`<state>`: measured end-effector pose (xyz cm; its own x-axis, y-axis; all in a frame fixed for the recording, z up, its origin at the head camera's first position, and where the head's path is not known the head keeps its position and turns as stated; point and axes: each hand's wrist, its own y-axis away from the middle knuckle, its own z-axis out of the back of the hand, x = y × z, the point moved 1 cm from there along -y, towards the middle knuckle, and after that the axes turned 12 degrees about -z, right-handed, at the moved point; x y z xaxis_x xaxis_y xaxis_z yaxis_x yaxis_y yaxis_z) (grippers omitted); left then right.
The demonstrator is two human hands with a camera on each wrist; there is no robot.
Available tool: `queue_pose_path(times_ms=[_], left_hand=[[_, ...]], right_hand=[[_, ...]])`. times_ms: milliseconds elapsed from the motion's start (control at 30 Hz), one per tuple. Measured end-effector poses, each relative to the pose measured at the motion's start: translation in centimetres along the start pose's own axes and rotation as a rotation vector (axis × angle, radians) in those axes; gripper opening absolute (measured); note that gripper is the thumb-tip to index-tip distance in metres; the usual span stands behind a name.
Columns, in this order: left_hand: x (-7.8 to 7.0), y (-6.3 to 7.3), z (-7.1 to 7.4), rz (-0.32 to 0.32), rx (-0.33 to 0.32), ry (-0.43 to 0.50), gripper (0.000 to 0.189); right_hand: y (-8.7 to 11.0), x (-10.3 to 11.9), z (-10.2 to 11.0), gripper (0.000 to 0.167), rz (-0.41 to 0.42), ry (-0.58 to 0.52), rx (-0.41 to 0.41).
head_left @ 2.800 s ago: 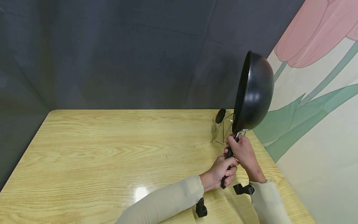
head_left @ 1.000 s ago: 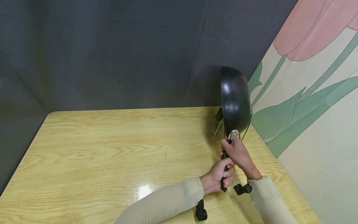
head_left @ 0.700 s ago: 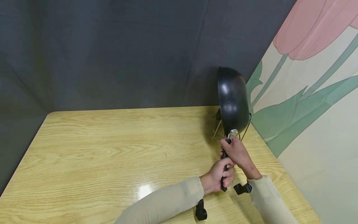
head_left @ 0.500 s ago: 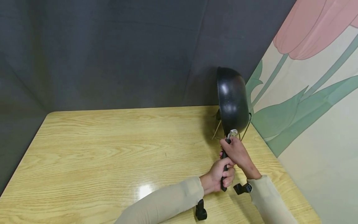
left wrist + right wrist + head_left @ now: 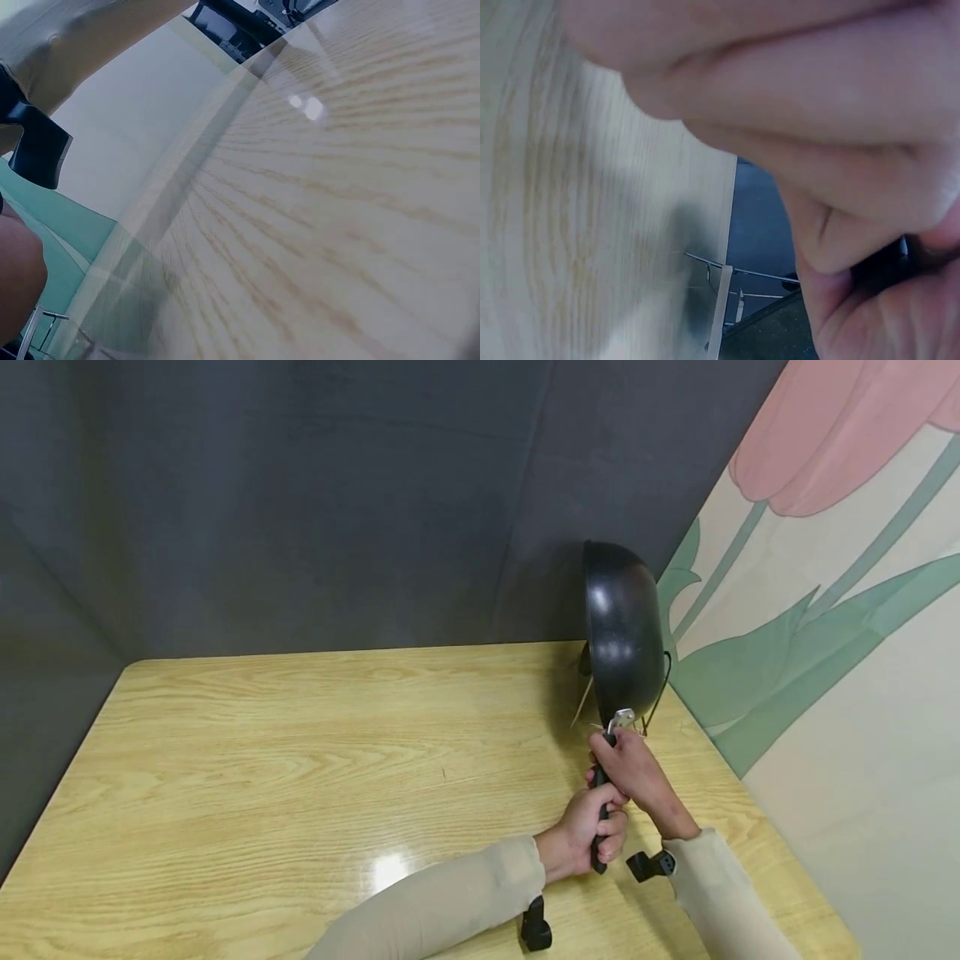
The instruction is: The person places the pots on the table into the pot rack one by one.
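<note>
A black wok (image 5: pixel 624 627) is held on its side at the back right, its rounded underside turned to the right and its handle pointing toward me. My right hand (image 5: pixel 633 772) grips the black handle near the metal bracket. Lower on the same handle (image 5: pixel 597 860), my left hand (image 5: pixel 587 831) is wrapped around it, just below the right. Behind the wok is a thin wire rack (image 5: pixel 582 703), mostly hidden; whether the wok rests on it cannot be seen. The right wrist view shows curled fingers (image 5: pixel 817 90) close up, with part of the rack (image 5: pixel 718 315) beyond.
The wood-grain table (image 5: pixel 300 760) extends far to the left. A dark curtain (image 5: pixel 337 510) hangs along its back edge. On the right stands a wall with a tulip print (image 5: pixel 817 610), close to the wok. A black camera mount (image 5: pixel 649 866) sits on the right wrist.
Over the last few seconds the wok has come left and down in front of the rack, turning more of its underside to view. During the last half second it has barely moved; both hands keep their grip.
</note>
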<state>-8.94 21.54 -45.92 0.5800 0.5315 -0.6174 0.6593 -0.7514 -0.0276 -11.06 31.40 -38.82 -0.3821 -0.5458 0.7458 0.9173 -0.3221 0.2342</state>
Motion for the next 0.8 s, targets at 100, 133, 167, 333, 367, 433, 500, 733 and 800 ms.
queue_pose_path(times_ms=[100, 133, 167, 333, 367, 433, 500, 733, 800], left_hand=[[0.02, 0.00, -0.04, -0.008, -0.008, -0.008, 0.025], [0.04, 0.01, -0.04, -0.010, -0.010, -0.012, 0.025], [0.09, 0.00, -0.03, -0.011, -0.012, -0.015, 0.025], [0.30, -0.01, 0.12, -0.008, -0.018, -0.014, 0.024], [0.32, -0.02, 0.15, -0.008, -0.018, -0.011, 0.025], [0.31, -0.05, 0.20, -0.009, -0.019, -0.007, 0.025], [0.27, -0.09, 0.24, -0.011, -0.021, -0.004, 0.025], [0.18, -0.20, 0.26, -0.028, -0.027, -0.022, 0.026], [0.23, -0.23, 0.23, -0.035, -0.031, -0.027, 0.026]], right_hand=[[-0.02, -0.11, -0.01, 0.025, -0.008, 0.005, -0.001], [-0.03, -0.15, -0.01, 0.025, -0.011, 0.005, 0.000], [-0.04, -0.18, -0.02, 0.024, -0.014, 0.003, 0.000], [-0.10, -0.24, -0.14, 0.021, -0.012, -0.015, 0.014], [-0.11, -0.22, -0.17, 0.020, -0.008, -0.014, 0.014], [-0.12, -0.18, -0.21, 0.020, 0.000, -0.008, 0.013], [-0.18, -0.13, -0.20, 0.020, 0.005, 0.002, 0.008], [-0.37, -0.22, -0.12, 0.022, -0.010, -0.014, 0.026], [-0.35, -0.32, -0.07, 0.022, -0.021, -0.038, 0.044]])
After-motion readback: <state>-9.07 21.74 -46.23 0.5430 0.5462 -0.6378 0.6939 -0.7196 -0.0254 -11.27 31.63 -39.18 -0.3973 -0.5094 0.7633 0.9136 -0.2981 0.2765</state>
